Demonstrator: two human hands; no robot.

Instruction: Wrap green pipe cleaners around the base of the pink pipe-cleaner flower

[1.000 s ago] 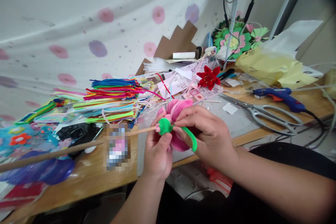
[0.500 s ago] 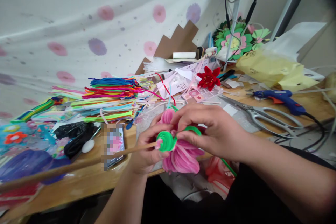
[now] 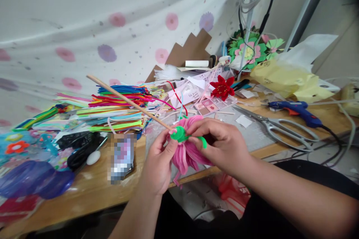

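Note:
My left hand is closed around the base of a pink pipe-cleaner flower, its thumb beside a coiled green base. From that base a thin wooden stick points up and to the left. My right hand pinches a green pipe cleaner, whose loose end sticks out past the fingers; its other part runs to the green coil. The pink petals hang below and behind both hands, partly hidden by them.
Bundles of coloured pipe cleaners lie at the back left, near a phone. Large scissors and a blue glue gun lie to the right. A red flower sits at the back. The table's front edge runs below my hands.
The wooden stick has swung upward, from pointing low left to pointing up and left, as the flower turned. The green pipe cleaner's loose end now hangs lower, and my right hand has shifted slightly left.

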